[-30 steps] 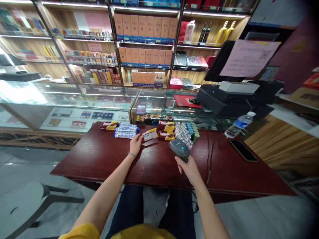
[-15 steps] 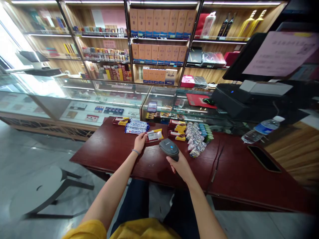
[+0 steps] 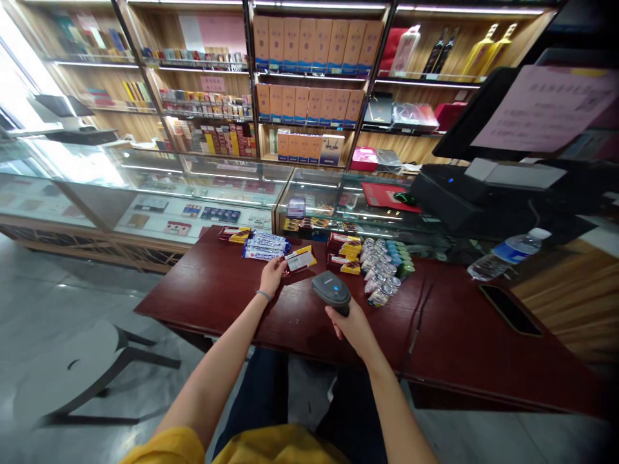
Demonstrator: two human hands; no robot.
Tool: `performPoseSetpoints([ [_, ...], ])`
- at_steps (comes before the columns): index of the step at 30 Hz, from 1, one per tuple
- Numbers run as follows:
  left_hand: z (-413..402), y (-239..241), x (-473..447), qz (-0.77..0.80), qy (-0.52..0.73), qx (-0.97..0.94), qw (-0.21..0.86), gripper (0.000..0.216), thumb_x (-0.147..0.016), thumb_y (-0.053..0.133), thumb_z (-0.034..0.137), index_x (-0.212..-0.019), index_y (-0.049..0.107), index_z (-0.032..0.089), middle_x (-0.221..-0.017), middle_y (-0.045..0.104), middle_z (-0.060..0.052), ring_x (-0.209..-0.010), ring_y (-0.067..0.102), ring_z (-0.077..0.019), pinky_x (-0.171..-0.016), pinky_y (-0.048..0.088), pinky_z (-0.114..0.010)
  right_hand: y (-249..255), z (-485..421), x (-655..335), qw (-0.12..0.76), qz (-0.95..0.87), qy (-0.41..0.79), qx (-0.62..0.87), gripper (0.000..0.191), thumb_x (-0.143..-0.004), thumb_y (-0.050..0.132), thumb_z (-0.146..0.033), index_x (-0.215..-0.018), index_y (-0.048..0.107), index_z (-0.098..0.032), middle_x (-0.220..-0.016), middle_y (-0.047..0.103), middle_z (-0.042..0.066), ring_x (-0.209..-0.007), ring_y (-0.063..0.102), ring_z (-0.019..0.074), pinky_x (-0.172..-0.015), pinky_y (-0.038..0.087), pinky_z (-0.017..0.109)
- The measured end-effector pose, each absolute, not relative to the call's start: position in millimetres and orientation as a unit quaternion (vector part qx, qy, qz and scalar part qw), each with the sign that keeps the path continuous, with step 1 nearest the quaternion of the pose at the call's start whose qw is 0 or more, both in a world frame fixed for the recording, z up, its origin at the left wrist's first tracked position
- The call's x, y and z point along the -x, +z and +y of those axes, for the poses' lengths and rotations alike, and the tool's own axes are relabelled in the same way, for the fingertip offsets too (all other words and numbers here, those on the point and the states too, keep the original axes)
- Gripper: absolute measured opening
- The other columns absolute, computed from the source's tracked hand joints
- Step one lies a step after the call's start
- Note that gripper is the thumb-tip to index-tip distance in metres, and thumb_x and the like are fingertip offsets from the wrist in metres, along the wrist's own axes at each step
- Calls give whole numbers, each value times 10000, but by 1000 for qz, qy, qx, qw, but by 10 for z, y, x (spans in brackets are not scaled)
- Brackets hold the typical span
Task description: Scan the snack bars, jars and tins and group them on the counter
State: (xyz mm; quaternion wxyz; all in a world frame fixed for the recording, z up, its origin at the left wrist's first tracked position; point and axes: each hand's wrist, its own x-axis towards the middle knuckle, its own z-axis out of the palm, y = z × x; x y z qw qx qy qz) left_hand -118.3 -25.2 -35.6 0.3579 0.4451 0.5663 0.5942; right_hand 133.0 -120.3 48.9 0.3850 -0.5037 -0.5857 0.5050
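Observation:
My left hand [image 3: 273,276] pinches one end of a red and yellow snack packet [image 3: 300,259], whose white barcode label faces up. In my right hand [image 3: 352,323] is a dark grey barcode scanner [image 3: 331,290] with a blue light, its head tilted toward the packet. Blue and white wrapped bars [image 3: 265,245] lie just beyond my left hand, beside a red and yellow packet [image 3: 235,234]. To the right, stacks of similar red and yellow packets [image 3: 343,252] sit next to rows of small clear-wrapped items [image 3: 380,270], some with green or blue contents.
The dark red table [image 3: 207,290] borders a glass display case [image 3: 232,193]. A water bottle [image 3: 509,254], a phone [image 3: 511,310] and a black cable [image 3: 420,316] lie at the right, below a monitor [image 3: 476,116]. A grey stool [image 3: 77,367] stands at the left.
The held packet has tilted, its far end rising a little. The scanner has shifted slightly to the right. Both hands keep their hold.

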Motion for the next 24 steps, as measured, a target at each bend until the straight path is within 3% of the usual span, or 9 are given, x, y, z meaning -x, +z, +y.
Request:
performPoseSetpoints([
  [3,-241,-370,1189,536,614,-411,408,362,-848,679,445,-1071,634,164,-941,748,-79,-797,715,-190,-692,587,-306,468,-1191,-1369,382,-589,496,511,382,-781,671,-408,-1084,596,-188,-447,516,-110,-305,446,114,-315,333,199],
  [7,-297,-300,1334,522,607,-446,399,394,-830,699,396,-1137,639,156,-975,755,-89,-845,725,-206,-722,589,-317,455,-1176,-1392,384,-581,500,515,361,-780,683,-417,-1041,585,-189,-435,500,-117,-300,440,112,-320,330,202],
  [12,-436,-141,1903,547,583,-527,289,305,-853,656,334,-1113,670,176,-1009,745,-76,-902,703,-204,-851,569,-349,469,-1163,-1364,396,-561,513,515,394,-764,708,-460,-1025,577,-195,-431,495,-117,-292,423,115,-319,318,210],
  [17,-602,-6,2736,590,575,-538,179,226,-859,631,341,-1032,654,197,-1037,724,-71,-985,680,-212,-940,539,-371,467,-1145,-1341,400,-563,498,524,333,-755,732,-488,-856,574,-213,-442,517,-86,-318,442,117,-364,343,232],
  [24,-683,-84,3585,642,563,-504,129,157,-782,607,274,-923,621,206,-1035,731,-72,-1029,687,-220,-1008,520,-423,491,-1117,-1250,386,-567,494,534,341,-766,711,-533,-793,570,-223,-411,517,-62,-328,450,136,-387,360,259],
])
